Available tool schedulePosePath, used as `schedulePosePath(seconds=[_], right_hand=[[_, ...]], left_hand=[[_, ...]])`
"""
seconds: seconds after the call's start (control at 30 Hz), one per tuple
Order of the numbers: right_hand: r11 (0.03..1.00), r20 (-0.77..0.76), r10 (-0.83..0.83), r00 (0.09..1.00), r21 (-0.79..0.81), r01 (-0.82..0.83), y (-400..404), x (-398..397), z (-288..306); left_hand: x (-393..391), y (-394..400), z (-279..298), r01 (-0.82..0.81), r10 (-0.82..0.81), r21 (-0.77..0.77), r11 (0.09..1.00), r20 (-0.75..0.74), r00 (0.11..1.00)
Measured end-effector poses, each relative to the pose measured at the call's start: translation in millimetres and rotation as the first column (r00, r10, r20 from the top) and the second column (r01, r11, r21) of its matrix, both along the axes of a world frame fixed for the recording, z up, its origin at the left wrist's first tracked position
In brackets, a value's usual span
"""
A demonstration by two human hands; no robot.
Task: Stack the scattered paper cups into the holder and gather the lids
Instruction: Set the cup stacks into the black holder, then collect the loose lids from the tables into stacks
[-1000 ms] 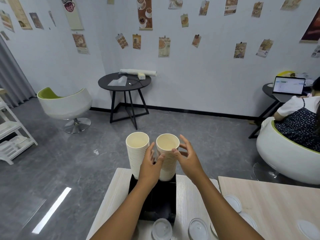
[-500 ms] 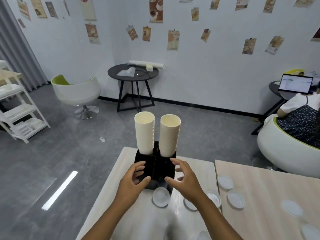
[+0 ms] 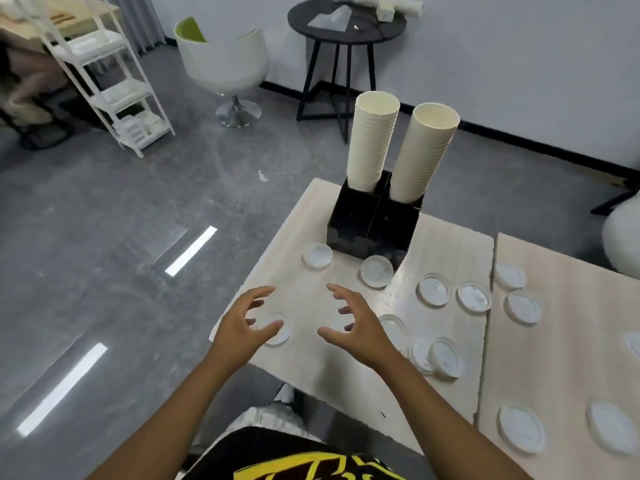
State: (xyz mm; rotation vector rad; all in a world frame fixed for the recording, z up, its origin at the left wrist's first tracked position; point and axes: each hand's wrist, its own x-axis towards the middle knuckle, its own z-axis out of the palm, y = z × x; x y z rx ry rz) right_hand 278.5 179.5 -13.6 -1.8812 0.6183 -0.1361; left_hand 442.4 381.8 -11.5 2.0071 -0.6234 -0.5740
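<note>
Two tall stacks of cream paper cups, the left stack and the right stack, stand in the back slots of a black holder on the pale wooden table. Several clear plastic lids lie scattered flat on the table, among them one in front of the holder and one near the table's left edge. My left hand hovers open just over that lid. My right hand hovers open beside it, fingers spread, holding nothing.
A second table with more lids abuts on the right. Beyond the tables are a grey floor, a round black side table, a white swivel chair and a white shelf rack. A white chair edge shows at far right.
My hands let go of the cup stacks and drew back toward me over the table's near part. The view tilted down, so more lids show.
</note>
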Motion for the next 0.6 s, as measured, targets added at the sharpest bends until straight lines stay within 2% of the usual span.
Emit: schedulePosePath(seconds=[0.17,0.37,0.43,0.6], right_hand=[[0.999,-0.062,0.028,0.998,0.03,-0.026,25,20,-17],[0.996,-0.107,-0.07,0.992,0.045,0.075,27,52,-31],[0.991,-0.121,-0.116,0.986,0.052,0.123,26,61,-39],[0.98,-0.169,-0.183,0.968,0.043,0.193,35,73,-60]], left_hand=[[20,30,-34,0.04,-0.039,0.075,0.996,-0.009,0.999],[48,14,-77,0.201,-0.2,0.062,0.978,-0.011,0.98],[56,4,-93,0.276,-0.278,0.076,0.958,0.02,0.96],[65,0,-119,0.458,-0.476,0.225,0.86,0.027,0.879]])
